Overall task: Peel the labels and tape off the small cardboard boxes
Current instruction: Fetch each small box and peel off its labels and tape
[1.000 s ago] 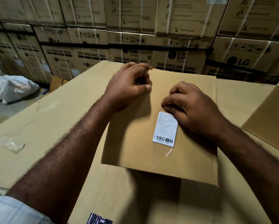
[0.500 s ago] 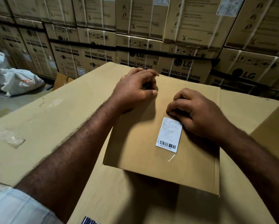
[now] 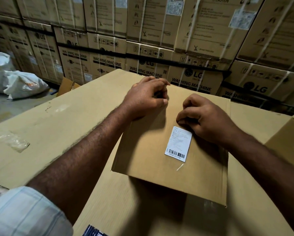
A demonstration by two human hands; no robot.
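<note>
Both hands on small brown cardboard box (image 3: 151, 150): left hand (image 3: 146, 97) curled, resting near far edge, grip unclear; right hand (image 3: 205, 120) fingertips curled on top edge of white barcode label (image 3: 178, 143), pinch unclear.

**Both hands curled on the box top**

The left hand (image 3: 146, 97) rests near the far edge of the cardboard box (image 3: 143, 150), fingers curled toward the palm, thumb lying flat. The right hand (image 3: 205, 120) sits knuckles up just beside it, its curled fingertips (image 3: 182, 116) pressed at the far edge of the label (image 3: 178, 143). Whether they pinch it cannot be made out. Both forearms are bare, the left emerging from a rolled pale sleeve (image 3: 23, 213).
</note>
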